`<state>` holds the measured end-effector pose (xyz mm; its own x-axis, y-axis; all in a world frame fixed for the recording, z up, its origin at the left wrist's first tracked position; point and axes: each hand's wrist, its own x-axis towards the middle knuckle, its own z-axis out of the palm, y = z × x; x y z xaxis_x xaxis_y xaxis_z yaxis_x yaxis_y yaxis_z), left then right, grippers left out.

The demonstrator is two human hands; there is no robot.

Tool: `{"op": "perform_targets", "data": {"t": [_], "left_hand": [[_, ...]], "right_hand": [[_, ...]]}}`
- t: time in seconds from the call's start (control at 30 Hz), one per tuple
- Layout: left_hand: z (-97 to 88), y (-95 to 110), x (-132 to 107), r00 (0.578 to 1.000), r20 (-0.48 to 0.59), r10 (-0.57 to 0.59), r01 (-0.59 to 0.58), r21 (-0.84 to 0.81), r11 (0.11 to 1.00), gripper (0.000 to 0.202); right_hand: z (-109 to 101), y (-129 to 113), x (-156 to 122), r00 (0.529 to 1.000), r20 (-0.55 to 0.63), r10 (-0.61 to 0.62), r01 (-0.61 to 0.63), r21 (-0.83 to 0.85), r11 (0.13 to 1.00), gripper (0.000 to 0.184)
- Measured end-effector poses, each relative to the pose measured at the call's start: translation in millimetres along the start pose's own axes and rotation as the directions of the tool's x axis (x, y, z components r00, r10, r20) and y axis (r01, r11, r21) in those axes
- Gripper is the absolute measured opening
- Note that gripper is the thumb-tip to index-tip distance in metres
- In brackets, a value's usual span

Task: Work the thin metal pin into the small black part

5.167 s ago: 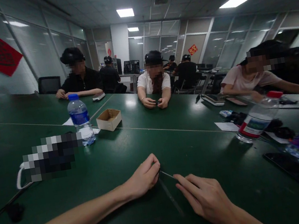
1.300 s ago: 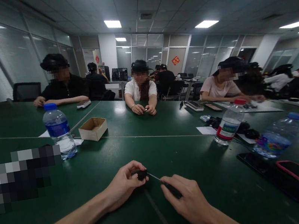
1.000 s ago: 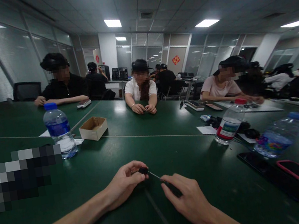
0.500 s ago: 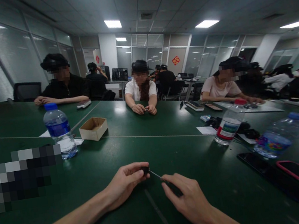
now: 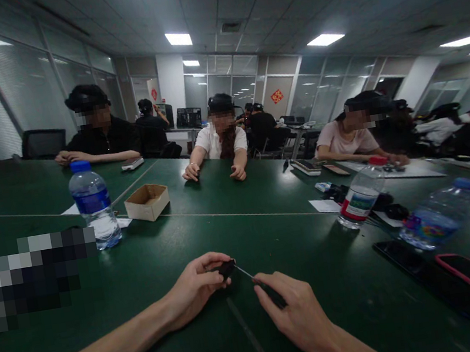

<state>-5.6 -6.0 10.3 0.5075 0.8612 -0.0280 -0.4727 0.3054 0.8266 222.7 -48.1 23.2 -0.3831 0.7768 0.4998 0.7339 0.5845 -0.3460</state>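
It is rather dim, and light comes from the white ceiling panels (image 5: 178, 39). On the green table (image 5: 175, 248) lie pale spots of glare. The small black piece (image 5: 227, 269) shows little detail. Glass walls (image 5: 33, 101) lean and stretch toward the edges, and blocky pixels cover some places.

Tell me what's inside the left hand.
In the left hand, part of a small black object shows, close to the tip of a thin tool. The rest is covered by that hand, so its full shape cannot be seen.
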Motion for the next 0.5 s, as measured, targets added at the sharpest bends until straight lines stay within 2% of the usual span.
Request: {"op": "perform_targets", "data": {"t": [0.2,0.3,0.5], "left_hand": [[3.6,2.6,-0.1,1.000,0.011,-0.008,0.009,-0.022,1.000,0.035],[5.1,2.6,-0.3,1.000,-0.003,-0.022,0.021,-0.045,0.999,0.028],[1.7,-4.1,2.7,0.998,-0.059,0.012,-0.008,0.055,0.998,0.026]], "right_hand": [[1.1,1.9,-0.9,1.000,0.010,0.014,-0.014,0.007,1.000,0.025],[1.9,2.3,-0.7,1.000,0.000,0.014,-0.014,0.002,1.000,0.024],[1.0,0.4,-1.0,1.000,0.008,-0.002,0.002,-0.013,1.000,0.024]]}}
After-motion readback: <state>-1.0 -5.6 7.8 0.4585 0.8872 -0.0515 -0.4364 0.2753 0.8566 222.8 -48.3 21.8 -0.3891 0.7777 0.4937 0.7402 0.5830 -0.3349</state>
